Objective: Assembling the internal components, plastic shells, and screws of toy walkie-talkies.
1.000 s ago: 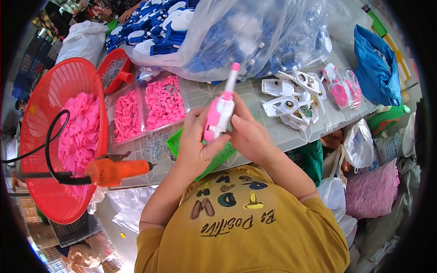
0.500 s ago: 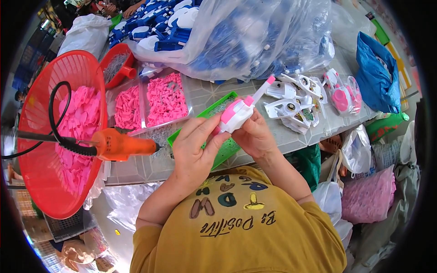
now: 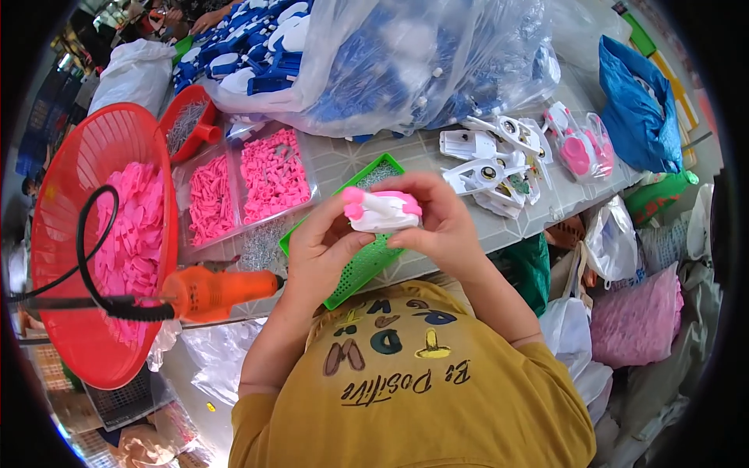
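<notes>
Between both hands, over the green perforated basket, is a pink-and-white plastic device with its narrow stem end pointing up toward me. My left hand wraps its fingers and thumb around one side. On the opposite side my right hand grips it with fingers behind and thumb in front. Small metal screws show at the basket's far end. Just left of my left forearm hangs an orange electric screwdriver with a black cord. White half shells with mechanisms inside lie beyond my right hand.
At left stand a red basket of flat pink parts and a red scoop of metal pins. Clear trays hold small pink pieces. A plastic bag of blue-and-white devices covers the far side; a blue bag sits far right.
The pink-and-white device has been turned: its long stem pointed up and right before and now faces me. My right hand has come round its right side. The surroundings have shifted slightly in view.
</notes>
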Demonstrator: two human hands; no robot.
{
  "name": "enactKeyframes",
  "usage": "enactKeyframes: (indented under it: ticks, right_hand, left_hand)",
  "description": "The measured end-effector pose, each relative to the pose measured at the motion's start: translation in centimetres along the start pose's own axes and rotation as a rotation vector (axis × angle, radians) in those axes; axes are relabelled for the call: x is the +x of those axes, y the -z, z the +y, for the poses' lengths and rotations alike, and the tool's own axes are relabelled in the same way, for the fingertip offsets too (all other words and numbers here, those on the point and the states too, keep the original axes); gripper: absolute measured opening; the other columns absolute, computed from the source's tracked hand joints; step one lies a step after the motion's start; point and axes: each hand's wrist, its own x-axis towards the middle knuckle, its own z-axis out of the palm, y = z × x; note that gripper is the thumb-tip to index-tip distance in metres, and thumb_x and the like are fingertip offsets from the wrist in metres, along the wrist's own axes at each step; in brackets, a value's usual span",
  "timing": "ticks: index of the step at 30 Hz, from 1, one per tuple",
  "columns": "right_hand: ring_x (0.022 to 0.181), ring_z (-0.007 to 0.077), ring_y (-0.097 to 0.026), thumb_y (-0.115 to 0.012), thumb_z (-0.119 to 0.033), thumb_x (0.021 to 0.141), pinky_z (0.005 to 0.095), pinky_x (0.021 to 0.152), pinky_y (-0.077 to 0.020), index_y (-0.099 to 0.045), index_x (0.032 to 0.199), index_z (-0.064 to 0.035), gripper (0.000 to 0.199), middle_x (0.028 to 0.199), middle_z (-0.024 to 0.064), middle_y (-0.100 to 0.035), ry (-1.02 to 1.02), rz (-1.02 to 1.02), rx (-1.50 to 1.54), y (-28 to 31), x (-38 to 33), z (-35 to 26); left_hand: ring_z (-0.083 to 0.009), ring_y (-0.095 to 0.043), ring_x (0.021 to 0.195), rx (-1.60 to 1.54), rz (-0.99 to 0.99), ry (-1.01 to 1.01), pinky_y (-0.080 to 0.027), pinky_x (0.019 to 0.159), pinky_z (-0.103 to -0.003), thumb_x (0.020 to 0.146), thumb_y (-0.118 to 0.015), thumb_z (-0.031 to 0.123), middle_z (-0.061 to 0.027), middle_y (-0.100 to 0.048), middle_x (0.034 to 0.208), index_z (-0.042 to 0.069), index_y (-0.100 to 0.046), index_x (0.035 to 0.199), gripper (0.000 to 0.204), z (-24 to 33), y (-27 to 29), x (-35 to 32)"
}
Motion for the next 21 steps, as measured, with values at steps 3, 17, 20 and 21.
enactKeyframes:
  ticks: [3, 17, 20, 21]
  right_hand:
    - [0.109, 0.0159, -0.063, -0.08, 0.001, 0.077, 0.0304, 0.097, -0.049, -0.058, 0.128, -0.0037, 0.056, 0.121, 0.0108, -0.065, 0.011, -0.064, -0.339, 0.3, -0.7, 0.0]
    - [0.089, 0.0272, -0.067, -0.083, -0.012, 0.076, 0.0366, 0.078, -0.0528, -0.065, 0.116, -0.0035, 0.045, 0.102, 0.0107, -0.069, 0.387, -0.078, -0.786, -0.1, -1.0, 0.2]
    - [0.094, 0.0294, -0.067, -0.083, -0.013, 0.076, 0.0378, 0.082, -0.0535, -0.064, 0.117, -0.0034, 0.046, 0.107, 0.0129, -0.069, 0.344, -0.044, -0.812, -0.6, -1.2, 0.3]
    - [0.097, 0.0308, -0.067, -0.083, -0.013, 0.076, 0.0386, 0.085, -0.0537, -0.063, 0.118, -0.0034, 0.047, 0.11, 0.0143, -0.068, 0.307, 0.001, -0.77, -0.8, -1.3, 0.4]
  left_hand:
    - [-0.0197, -0.061, 0.116, 0.013, -0.007, -0.038, -0.05, 0.098, -0.034, 0.086, -0.073, -0.004, -0.0094, -0.06, 0.129, -0.001, -0.053, 0.135, 0.053, -0.4, -0.1, 0.0]
    - [-0.0191, -0.066, 0.101, 0.094, 0.01, -0.057, -0.054, 0.085, -0.032, 0.082, -0.079, 0.007, -0.0087, -0.067, 0.116, 0.0, -0.062, 0.125, 0.047, -1.6, 0.4, -0.9]
    - [-0.0201, -0.065, 0.109, -0.159, 0.017, 0.095, -0.053, 0.093, -0.034, 0.084, -0.076, 0.003, -0.0083, -0.066, 0.119, 0.0, -0.058, 0.129, 0.049, -2.9, 0.9, -1.2]
    - [-0.0201, -0.065, 0.109, -0.22, 0.005, 0.119, -0.052, 0.094, -0.034, 0.084, -0.076, 0.002, -0.0082, -0.066, 0.119, 0.0, -0.058, 0.129, 0.048, -3.1, 1.1, -1.2]
